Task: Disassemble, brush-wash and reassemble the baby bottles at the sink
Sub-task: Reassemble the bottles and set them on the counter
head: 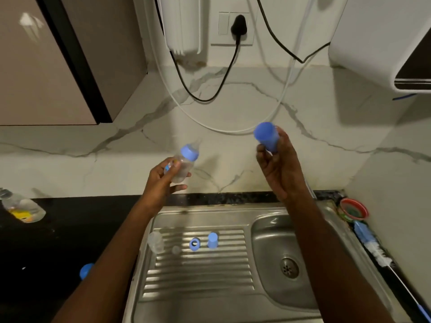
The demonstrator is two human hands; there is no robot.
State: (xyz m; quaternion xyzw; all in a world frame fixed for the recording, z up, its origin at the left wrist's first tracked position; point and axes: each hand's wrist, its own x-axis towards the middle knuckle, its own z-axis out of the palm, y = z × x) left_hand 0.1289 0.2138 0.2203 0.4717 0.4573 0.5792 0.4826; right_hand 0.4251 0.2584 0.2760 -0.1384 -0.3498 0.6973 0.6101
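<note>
Currently, item one: we hold a bottle (183,166) in our left hand (163,180), fingers wrapped round its clear body, blue collar (189,152) and teat pointing up and to the right. Item two: our right hand (277,164) grips a blue cap (266,136), raised well apart from the bottle. Step, by our judgement: disassembly, cap just off. Next calls for setting the cap down and unscrewing the collar. On the drainboard (198,276): a clear bottle body (155,242), a blue ring (194,244), a second blue cap (212,240), perhaps a teat, too blurred to confirm. Beside the sink (279,241), at right: a bottle brush (373,248). On the counter at left: another bottle (22,207).
</note>
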